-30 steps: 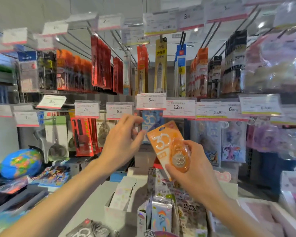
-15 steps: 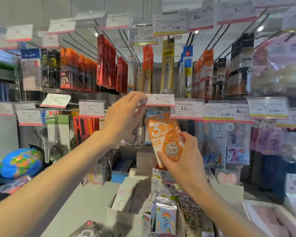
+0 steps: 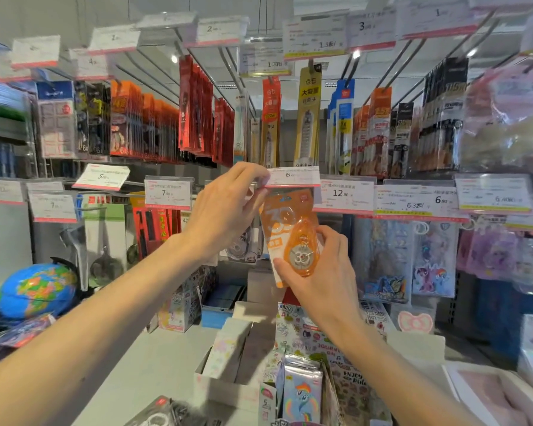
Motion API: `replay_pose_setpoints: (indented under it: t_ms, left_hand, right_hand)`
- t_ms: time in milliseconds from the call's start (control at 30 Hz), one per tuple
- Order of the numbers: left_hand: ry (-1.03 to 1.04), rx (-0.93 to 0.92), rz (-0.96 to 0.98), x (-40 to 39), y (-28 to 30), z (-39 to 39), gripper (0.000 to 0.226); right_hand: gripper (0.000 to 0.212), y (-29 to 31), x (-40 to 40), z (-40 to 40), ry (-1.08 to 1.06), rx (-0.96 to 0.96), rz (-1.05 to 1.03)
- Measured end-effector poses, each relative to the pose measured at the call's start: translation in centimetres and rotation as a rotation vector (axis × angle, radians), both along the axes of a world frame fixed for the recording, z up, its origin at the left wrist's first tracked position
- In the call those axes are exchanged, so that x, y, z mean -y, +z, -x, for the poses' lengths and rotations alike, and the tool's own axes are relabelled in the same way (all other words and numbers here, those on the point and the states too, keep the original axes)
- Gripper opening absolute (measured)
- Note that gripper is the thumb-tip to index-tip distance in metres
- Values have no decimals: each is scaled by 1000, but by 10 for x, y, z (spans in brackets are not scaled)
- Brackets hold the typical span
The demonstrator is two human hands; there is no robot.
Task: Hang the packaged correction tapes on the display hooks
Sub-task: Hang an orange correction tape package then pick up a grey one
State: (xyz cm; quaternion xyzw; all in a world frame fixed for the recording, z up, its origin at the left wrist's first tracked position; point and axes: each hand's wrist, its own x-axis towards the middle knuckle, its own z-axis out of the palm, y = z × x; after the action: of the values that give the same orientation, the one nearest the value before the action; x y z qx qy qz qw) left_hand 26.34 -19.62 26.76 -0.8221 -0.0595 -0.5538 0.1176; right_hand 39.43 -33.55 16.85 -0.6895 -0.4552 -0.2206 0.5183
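An orange packaged correction tape [image 3: 290, 238] is held up by my right hand [image 3: 323, 275], fingers curled round its lower part. The pack's top sits just under the price tag [image 3: 293, 177] marked 6. My left hand [image 3: 228, 207] pinches that tag's left edge and tilts it up. The hook behind the tag is hidden by the tag and my hand. Another packaged correction tape [image 3: 242, 247] hangs behind my left hand, partly covered.
Rows of hooks with hanging stationery packs and price tags fill the wall above and to both sides. Below, cardboard display boxes [image 3: 228, 361] with sticker packs stand on the shelf. A globe [image 3: 36, 290] sits at the left. A pink box [image 3: 493, 392] lies at lower right.
My left hand rose from below the tag row and took hold of the price tag, lifting it. My right hand moved the orange pack up and closer under that tag.
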Motion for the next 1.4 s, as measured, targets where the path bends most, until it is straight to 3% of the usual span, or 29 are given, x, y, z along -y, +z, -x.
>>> replay_pose_setpoints:
  t_ms: [400,500,733,1000,1200,1400]
  left_hand:
    - [-37,25,6,-3,-7,-3,23]
    - [-43,23,8,-2,-12,-4,29]
    - [-72,29,78,2,-20,-10,30]
    - [-95,90,257,20,-42,-14,43]
    - [-66,132,456,43,-90,-4,46]
    - [-10,95,771,60,-174,21,44]
  right_hand:
    - [81,8,-52,-12,-180,-132,244]
    - [72,11,-61,-15,-165,-184,280]
    - [82,8,-64,-23,-163,-183,281]
    - [73,-12,-35,-36,-87,-233,265]
    - [66,-43,9,-30,33,-254,312]
    - [49,-84,40,-10,57,-53,344]
